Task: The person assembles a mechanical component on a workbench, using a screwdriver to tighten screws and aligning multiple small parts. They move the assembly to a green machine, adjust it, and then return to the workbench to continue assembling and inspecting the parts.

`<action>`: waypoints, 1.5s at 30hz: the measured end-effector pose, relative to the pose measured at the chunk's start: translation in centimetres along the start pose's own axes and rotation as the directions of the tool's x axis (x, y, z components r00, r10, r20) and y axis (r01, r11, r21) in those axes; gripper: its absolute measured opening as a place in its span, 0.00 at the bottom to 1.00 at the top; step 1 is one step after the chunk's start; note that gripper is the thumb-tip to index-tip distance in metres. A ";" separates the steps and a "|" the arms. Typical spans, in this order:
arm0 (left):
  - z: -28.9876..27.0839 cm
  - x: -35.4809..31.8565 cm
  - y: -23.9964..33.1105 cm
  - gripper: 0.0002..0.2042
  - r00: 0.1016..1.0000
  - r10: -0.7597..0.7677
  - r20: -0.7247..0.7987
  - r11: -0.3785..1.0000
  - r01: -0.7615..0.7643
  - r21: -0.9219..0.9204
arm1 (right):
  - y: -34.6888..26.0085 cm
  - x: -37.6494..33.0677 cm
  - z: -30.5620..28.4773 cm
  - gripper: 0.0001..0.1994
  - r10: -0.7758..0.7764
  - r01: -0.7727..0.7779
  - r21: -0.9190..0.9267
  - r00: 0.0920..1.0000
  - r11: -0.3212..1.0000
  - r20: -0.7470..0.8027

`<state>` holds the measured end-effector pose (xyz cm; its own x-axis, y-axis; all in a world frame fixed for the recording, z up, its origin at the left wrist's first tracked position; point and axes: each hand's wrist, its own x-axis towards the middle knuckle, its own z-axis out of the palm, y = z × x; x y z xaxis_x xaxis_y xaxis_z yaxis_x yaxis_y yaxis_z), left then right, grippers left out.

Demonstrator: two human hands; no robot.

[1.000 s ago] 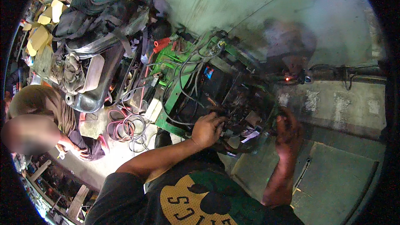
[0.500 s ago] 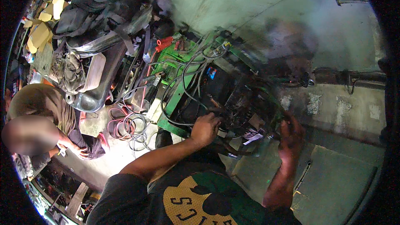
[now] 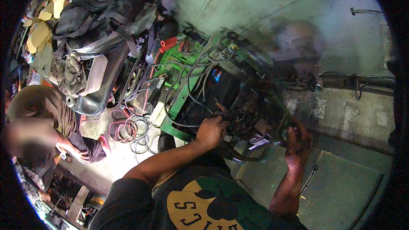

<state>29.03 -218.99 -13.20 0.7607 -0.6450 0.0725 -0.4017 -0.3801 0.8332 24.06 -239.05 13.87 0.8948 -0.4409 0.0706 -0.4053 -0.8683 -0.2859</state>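
Note:
A dark, grimy machine with a black box-shaped housing (image 3: 217, 83) stands in front of me, its right part a tangle of wires and greasy parts. My left hand (image 3: 211, 132) rests at its near edge, fingers curled; what lies under the fingertips is hidden. Beyond those fingers a short copper-coloured piece (image 3: 220, 106) sticks up. At the machine's right end, my right hand (image 3: 297, 142) has its fingers bent in on a dark part too dim to name. Between the hands hangs a pale, light-catching strip (image 3: 258, 143). Grey cables (image 3: 191, 86) loop over the left side.
A green metal frame (image 3: 187, 98) borders the machine. Coiled red and grey cables (image 3: 132, 130) lie on the floor to the left. A black bag (image 3: 100, 17) sits over a dark tray (image 3: 104, 91). At the left, another person (image 3: 42, 106) crouches. A ledged wall (image 3: 353, 98) stands at the right.
The view has shifted slightly. My right hand's fingers have moved a little at the machine's right end; my left hand stays almost where it was.

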 end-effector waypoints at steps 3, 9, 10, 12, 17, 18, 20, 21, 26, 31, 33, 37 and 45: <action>0.1 0.4 0.6 0.15 0.998 -0.008 -0.056 0.999 0.006 -0.044 | -0.4 0.0 0.0 0.17 0.030 -0.030 0.000 1.000 1.000 -0.007; 0.0 0.6 1.1 0.16 1.000 0.005 -0.030 1.000 -0.005 -0.005 | 0.7 -0.1 0.3 0.17 -0.089 0.086 -0.065 0.995 0.994 -0.040; 0.1 0.6 1.0 0.16 0.999 0.005 -0.033 1.000 -0.005 -0.002 | 1.1 -0.1 0.3 0.16 -0.129 0.126 -0.088 0.991 0.988 -0.035; 0.3 0.6 0.8 0.16 0.999 0.002 -0.040 1.000 -0.001 0.006 | 0.7 -0.2 0.2 0.16 -0.104 0.102 -0.069 0.994 0.992 -0.032; 0.0 1.0 0.4 0.16 0.999 0.040 0.009 0.998 -0.040 0.052 | 0.3 -0.2 0.1 0.17 -0.046 0.045 -0.067 0.999 0.997 -0.015; 0.0 1.0 0.3 0.15 0.998 0.049 0.044 0.997 -0.052 0.058 | 0.1 -0.2 0.0 0.17 -0.048 0.047 -0.069 0.999 0.996 -0.018; 0.1 0.9 0.2 0.15 0.996 0.081 0.030 0.991 -0.084 0.100 | 0.2 -0.2 0.1 0.17 -0.076 0.073 -0.100 0.997 0.992 -0.034; 0.0 0.8 0.3 0.15 0.995 0.097 0.027 0.988 -0.099 0.122 | 0.5 -0.4 0.2 0.17 -0.099 0.093 -0.126 0.994 0.988 -0.045; 0.0 0.8 0.4 0.17 0.995 0.093 0.027 0.986 -0.096 0.137 | 0.5 -0.3 0.2 0.18 -0.075 0.072 -0.079 0.997 0.994 -0.036; -0.3 1.2 0.1 0.17 0.991 0.085 0.106 0.985 -0.099 0.142 | -0.6 0.0 -0.1 0.19 -0.008 0.007 -0.058 1.000 0.998 -0.007; -0.4 1.2 0.0 0.17 0.988 0.106 0.111 0.982 -0.121 0.145 | -0.3 -0.1 0.0 0.19 -0.009 0.008 -0.055 1.000 0.998 -0.018; -0.4 1.3 -0.3 0.16 0.980 0.153 0.125 0.970 -0.173 0.172 | -0.5 0.0 0.0 0.19 0.024 -0.024 -0.018 1.000 1.000 -0.015; -0.4 1.1 -0.2 0.16 0.971 0.178 0.160 0.953 -0.210 0.217 | 1.2 -0.4 0.1 0.19 0.029 -0.026 -0.106 0.999 0.994 0.030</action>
<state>30.13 -219.31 -13.08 0.5859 -0.7997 0.1309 -0.6535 -0.3708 0.6599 23.24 -239.88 13.36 0.8876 -0.4593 0.0337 -0.4461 -0.8757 -0.1848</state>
